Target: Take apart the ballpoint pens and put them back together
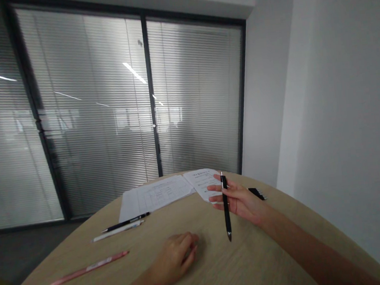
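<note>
My right hand [236,199] is raised over the far right of the pale wooden table [240,262]. It pinches a black pen [226,206] between its fingers, the pen upright with its metal tip down. My left hand [175,257] rests on the tabletop, fingers curled, with nothing visible in it. A pink pen [89,269] lies to its left. Beyond that lie a black pen [127,222] and a white pen [118,231], side by side. Papers [156,196] lie at the far edge, and my right hand overlaps a printed sheet [202,183].
A small black ridged object [257,193] lies just past my right hand. The table has a curved edge, with grey floor [23,250] beyond it at the left. A glass partition with blinds [95,124] stands behind, and a white wall [333,103] at the right.
</note>
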`<control>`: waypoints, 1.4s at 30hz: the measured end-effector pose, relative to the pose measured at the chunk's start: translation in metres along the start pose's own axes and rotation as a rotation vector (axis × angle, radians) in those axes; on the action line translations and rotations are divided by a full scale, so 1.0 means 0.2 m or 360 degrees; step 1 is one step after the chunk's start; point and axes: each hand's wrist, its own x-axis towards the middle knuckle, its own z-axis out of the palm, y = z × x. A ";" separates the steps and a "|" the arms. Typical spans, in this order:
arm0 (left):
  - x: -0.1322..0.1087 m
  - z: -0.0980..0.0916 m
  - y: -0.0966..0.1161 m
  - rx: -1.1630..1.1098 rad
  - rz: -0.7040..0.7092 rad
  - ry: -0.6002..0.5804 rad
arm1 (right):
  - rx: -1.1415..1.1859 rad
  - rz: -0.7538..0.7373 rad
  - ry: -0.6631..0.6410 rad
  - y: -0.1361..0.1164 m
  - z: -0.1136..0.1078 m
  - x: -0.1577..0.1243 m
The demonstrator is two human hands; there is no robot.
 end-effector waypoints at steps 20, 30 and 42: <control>-0.02 0.04 -0.03 0.0154 0.0125 0.0008 | 0.0488 0.0181 -0.0120 0.00 -0.13 0.05; -0.02 0.04 -0.02 0.0128 0.0116 -0.0030 | 0.0440 0.0201 -0.0110 0.00 -0.12 0.05; -0.01 0.02 -0.01 0.0155 0.0112 -0.0075 | 0.0399 0.0101 -0.0126 0.01 -0.16 0.06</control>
